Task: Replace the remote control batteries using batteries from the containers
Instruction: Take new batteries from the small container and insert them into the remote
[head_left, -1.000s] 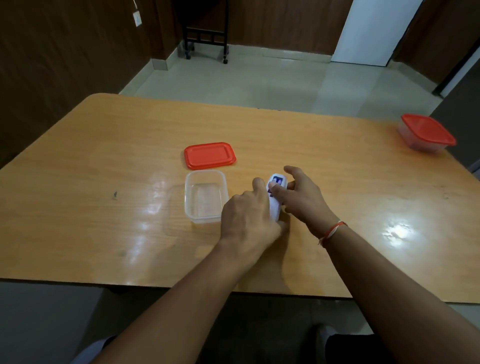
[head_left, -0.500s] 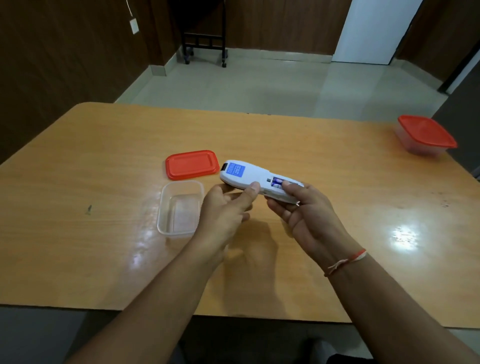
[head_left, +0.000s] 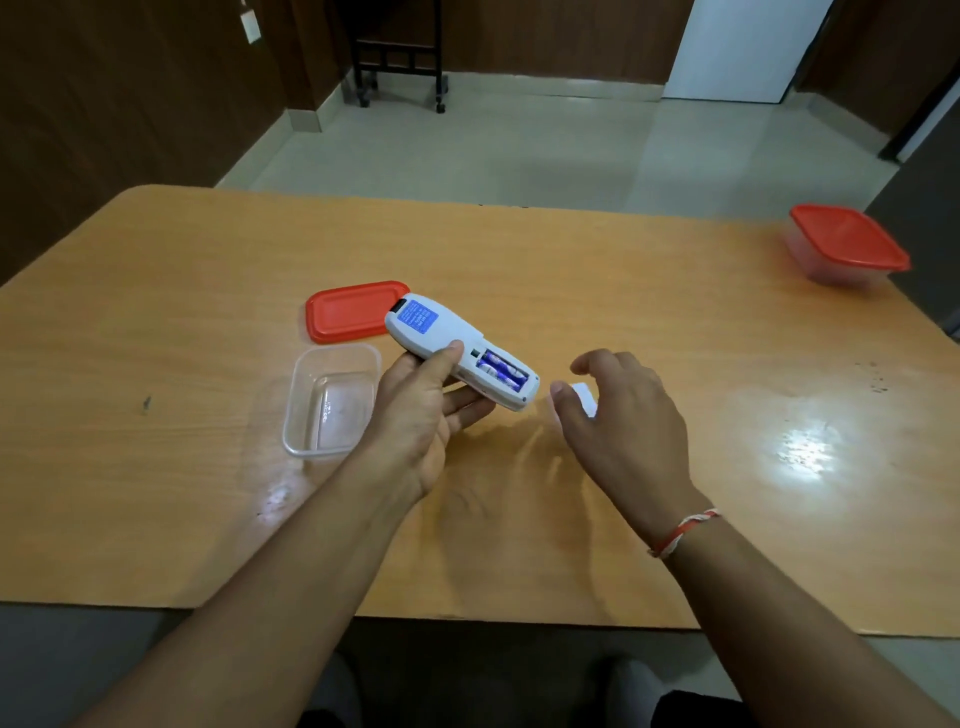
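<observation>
The remote (head_left: 451, 349) is held back-side up above the bench (head_left: 597, 270), its long axis running diagonally: the emitter end points away and to the left, over the near corner of the red lid (head_left: 349, 310), while the battery end points toward the person and to the right. It is a white, slim body, wider at the far end, with a blue label (head_left: 417, 317) near that end; the label carries white print too small to read. The battery bay at the near end stands open, and two blue-and-white batteries (head_left: 501, 372) lie side by side in it, along the remote's length; their markings cannot be read. The left hand (head_left: 426, 410) grasps the remote at its middle, thumb on the upper face and fingers (head_left: 467, 402) curled beneath. The right hand (head_left: 618, 410) hovers just right of the battery end, apart from the remote, its fingers loosely curved around a small white cover (head_left: 584, 397); whether it grips the cover or merely touches it cannot be told. A red-and-white thread (head_left: 683, 531) circles the right wrist. An open clear tub (head_left: 332, 401) sits on the bench just left of the left hand, with the red lid lying flat beyond it. A second tub (head_left: 844, 247) with its red lid on stands well apart at the far right edge.
</observation>
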